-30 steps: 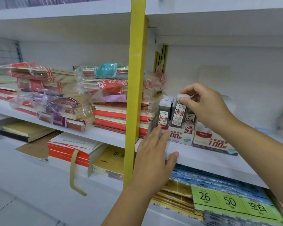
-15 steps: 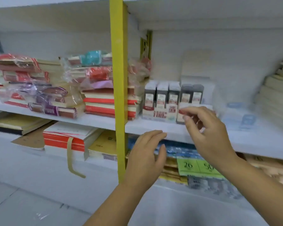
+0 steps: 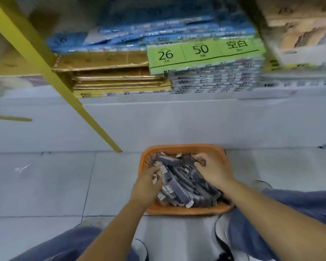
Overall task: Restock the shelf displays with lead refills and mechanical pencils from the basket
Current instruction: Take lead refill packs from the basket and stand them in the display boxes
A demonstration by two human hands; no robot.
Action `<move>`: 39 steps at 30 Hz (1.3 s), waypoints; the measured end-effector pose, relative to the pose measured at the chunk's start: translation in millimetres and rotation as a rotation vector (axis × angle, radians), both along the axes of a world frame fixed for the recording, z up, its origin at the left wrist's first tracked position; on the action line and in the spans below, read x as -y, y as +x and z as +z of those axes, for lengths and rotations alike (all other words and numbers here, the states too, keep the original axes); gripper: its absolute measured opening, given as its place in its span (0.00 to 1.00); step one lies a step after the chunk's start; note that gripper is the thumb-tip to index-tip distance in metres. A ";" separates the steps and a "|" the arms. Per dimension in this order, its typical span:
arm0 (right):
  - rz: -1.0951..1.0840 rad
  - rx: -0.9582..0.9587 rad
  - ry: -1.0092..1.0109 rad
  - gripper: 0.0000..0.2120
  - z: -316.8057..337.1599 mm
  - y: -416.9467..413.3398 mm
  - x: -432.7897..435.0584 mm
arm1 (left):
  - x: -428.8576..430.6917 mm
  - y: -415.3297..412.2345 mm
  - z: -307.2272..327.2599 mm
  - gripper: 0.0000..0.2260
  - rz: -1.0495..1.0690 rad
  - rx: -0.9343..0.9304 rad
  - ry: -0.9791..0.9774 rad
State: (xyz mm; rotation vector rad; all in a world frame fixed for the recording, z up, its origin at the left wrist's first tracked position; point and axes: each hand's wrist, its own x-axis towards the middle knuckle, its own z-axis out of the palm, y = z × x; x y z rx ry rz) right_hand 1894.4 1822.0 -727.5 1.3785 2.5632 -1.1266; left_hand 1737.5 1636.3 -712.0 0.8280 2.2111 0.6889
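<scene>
Yellow shelf upright [image 3: 51, 76]: slants down to the tiled floor [image 3: 45, 181]. Left hand [image 3: 147, 187]: inside the orange basket [image 3: 186, 210], fingers curled among the packs; whether it grips one cannot be told. Lead refill packs [image 3: 183, 183]: dark, heaped in the basket on the floor. Right hand [image 3: 213, 171]: fingertips pinched on a pack at the heap's far side. Green label [image 3: 203, 51]: on the notebook stack above.
</scene>
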 end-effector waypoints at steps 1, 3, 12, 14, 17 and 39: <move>0.000 0.050 -0.047 0.15 -15.9 2.5 2.7 | 0.9 2.7 -12.6 0.16 0.023 0.023 -0.024; 0.008 0.166 -0.045 0.20 -41.7 7.6 4.4 | -0.2 5.5 -32.9 0.14 0.055 0.072 -0.050; 0.014 0.203 0.078 0.33 -80.7 11.2 -17.0 | -19.6 1.9 -74.6 0.21 0.096 -0.007 -0.113; 0.036 0.208 0.070 0.32 -84.3 0.0 -21.8 | -27.5 0.6 -76.8 0.23 0.136 -0.019 -0.107; 0.029 0.263 0.057 0.33 -89.0 -11.3 -27.2 | -41.0 -6.6 -79.1 0.24 0.143 -0.083 -0.070; 0.102 0.090 -0.036 0.14 -75.3 -6.0 -29.7 | -71.0 -30.2 -92.9 0.14 -0.245 -0.431 -0.133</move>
